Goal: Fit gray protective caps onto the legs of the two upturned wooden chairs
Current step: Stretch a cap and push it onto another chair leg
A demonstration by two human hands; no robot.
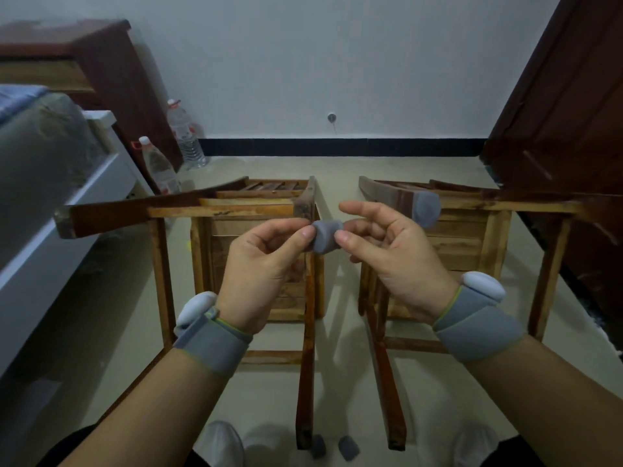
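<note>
- Two loose caps (317,446) lie on the floor (340,298) beside the near leg ends.
- Left hand (266,264) and right hand (387,251) each pinch one cap (326,236) at the fingertips, held over the gap between the chairs.
- Left chair (236,210) and right chair (472,230) stand upturned; a fitted cap (426,205) covers one right-chair leg.

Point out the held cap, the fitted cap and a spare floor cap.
held cap (326,235): head view, its gray side.
fitted cap (425,206): head view, its rounded end.
spare floor cap (349,447): head view, its top.

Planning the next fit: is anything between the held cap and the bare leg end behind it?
Nothing visible: the gray cap, pinched by left hand and right hand, is right beside the bare leg end.
</note>
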